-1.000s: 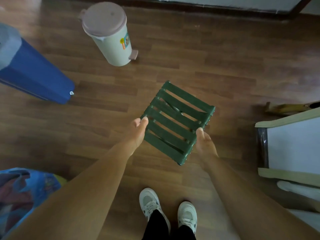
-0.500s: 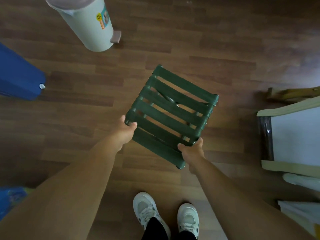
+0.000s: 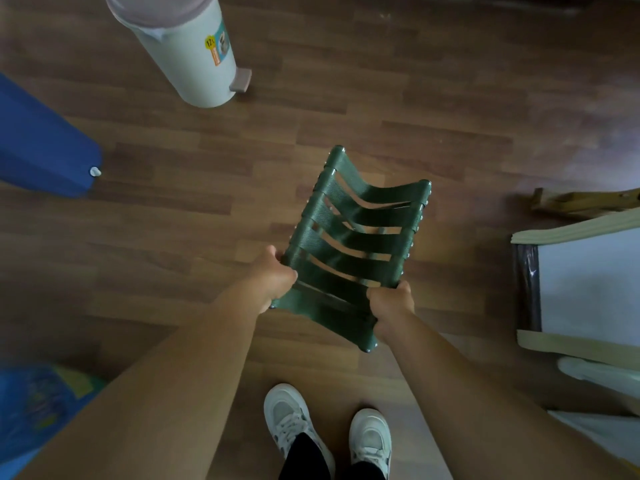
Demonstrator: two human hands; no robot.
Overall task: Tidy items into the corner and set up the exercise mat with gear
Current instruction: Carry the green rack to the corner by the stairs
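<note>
Currently a green folding stool [image 3: 367, 244] is held in both hands above the wood floor [image 3: 433, 109], roughly centre of view, just beyond the white shoes [image 3: 291, 420]. The left hand [image 3: 273, 282] is wrapped tight round the left side rail toward its near end. The right hand [image 3: 391, 306] is clenched the same way on the right rail, with nothing else held. Whether the legs touch the floor cannot be told, as they are hidden under the seat. The webbing straps are seen sagging in the middle, so the two rails are judged to be pushed toward each other. A fold-up is probably in hand, which would explain a grip on opposite rails instead of a one-handed carry. A flat stool is more easily stowed in a corner, so this is read as the tidying part of the task. No exercise mat can be identified for sure. A pale pedal bin [image 3: 187, 53] stands far left, well apart from the stool. A big blue item [image 3: 41, 147] lies at the left edge, type unclear. Patterned blue fabric [image 3: 34, 403] is seen near left, blurred. A white framed panel [image 3: 588, 282] lies at the right, near the stool but not touching it. Fingers pinched between the closing rails is the risk noted.
</note>
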